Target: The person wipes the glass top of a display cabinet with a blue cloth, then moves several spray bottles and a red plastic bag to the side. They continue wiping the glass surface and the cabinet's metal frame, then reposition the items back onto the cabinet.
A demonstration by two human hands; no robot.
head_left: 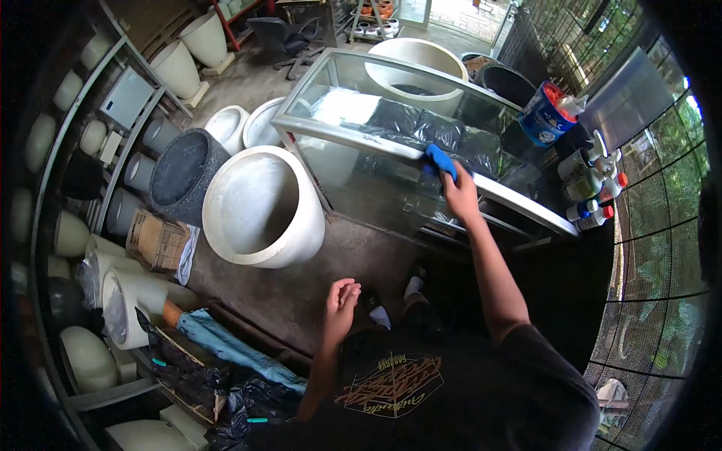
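Observation:
My right hand [460, 189] reaches forward and grips a bunched blue cloth [440, 161]. It presses the cloth on the pale metal top edge of a glass display case [346, 137]. Through the case's glass top, dark plastic-wrapped packages [440, 129] show. My left hand [342, 304] hangs low in front of me with its fingers curled. It touches nothing, and I see nothing in it.
A large white pot [308, 233] stands left of the case, beside a dark speckled pot [180, 169]. Shelves of pots line the left side. Spray bottles [599, 161] and a blue bucket [547, 120] stand at the right. Wire mesh [654, 263] bounds that side.

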